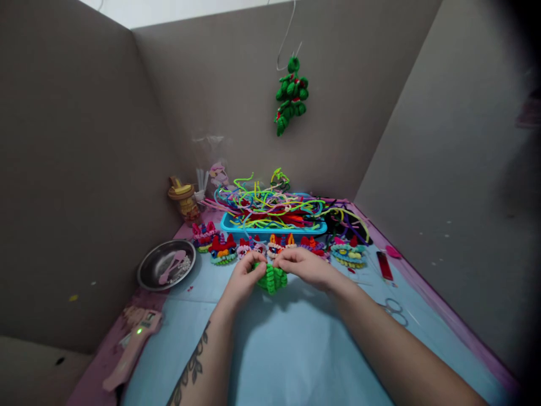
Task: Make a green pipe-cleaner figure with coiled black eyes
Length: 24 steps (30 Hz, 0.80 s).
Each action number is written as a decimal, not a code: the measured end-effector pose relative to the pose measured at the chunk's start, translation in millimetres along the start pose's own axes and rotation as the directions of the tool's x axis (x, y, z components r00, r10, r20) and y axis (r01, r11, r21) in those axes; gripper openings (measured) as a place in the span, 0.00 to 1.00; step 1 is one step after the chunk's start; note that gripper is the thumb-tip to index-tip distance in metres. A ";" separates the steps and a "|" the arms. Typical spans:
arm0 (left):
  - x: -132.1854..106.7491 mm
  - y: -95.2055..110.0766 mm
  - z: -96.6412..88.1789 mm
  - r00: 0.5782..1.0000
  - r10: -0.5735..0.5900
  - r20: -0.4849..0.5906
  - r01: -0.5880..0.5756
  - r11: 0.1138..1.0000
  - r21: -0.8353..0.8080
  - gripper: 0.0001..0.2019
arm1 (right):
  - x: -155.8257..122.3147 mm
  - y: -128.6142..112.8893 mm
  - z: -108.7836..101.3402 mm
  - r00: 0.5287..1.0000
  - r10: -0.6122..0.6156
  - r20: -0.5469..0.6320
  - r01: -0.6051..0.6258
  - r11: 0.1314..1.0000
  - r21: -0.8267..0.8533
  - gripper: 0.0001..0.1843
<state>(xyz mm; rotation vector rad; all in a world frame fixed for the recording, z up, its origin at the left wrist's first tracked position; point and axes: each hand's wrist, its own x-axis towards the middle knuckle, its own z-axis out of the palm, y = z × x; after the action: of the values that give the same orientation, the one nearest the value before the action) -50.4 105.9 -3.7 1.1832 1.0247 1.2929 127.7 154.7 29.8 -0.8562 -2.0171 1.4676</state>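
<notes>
Between my two hands is a bright green piece of coiled fuzzy chenille stem point(273, 280), held just above the blue table cover. My left hand point(249, 273) pinches its upper left side with thumb and fingers. On the upper right, the fingers of my right hand point(298, 264) are closed on the same piece. Just beyond my hands stands a row of small colourful chenille figures, among them a red one point(222, 250), an orange and white one point(281, 244) and a turquoise and yellow one point(349, 252).
Behind the figures, a blue tray point(274, 230) overflows with chenille stems. At left are a metal bowl point(143, 273) holding a pink scoop point(173, 265) and beads, a pink glue gun point(135, 347) and a lidded cup point(186, 200). Scissors point(395, 310) lie right. A green ornament point(291, 96) hangs behind.
</notes>
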 end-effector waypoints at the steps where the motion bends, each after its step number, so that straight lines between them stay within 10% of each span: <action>1: 0.2 -0.8 -0.2 1.000 -0.003 0.002 0.004 1.000 -0.020 0.13 | -0.3 0.6 -1.0 1.000 0.002 0.023 -0.004 0.999 0.054 0.13; 8: -0.6 -0.7 1.3 0.999 -0.010 0.038 0.010 1.000 -0.010 0.12 | 0.1 9.6 0.4 0.994 0.053 0.096 -0.065 0.990 0.121 0.13; 24: -2.1 1.0 3.4 0.997 -0.027 0.075 0.023 0.998 0.060 0.13 | -4.3 -4.8 8.0 0.983 0.100 0.152 -0.023 0.897 -0.442 0.06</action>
<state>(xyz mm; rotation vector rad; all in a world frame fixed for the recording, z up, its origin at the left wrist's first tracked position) -47.3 103.5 -2.5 1.2513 1.0250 1.1960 124.0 145.3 31.9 -1.0061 -2.5295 1.1622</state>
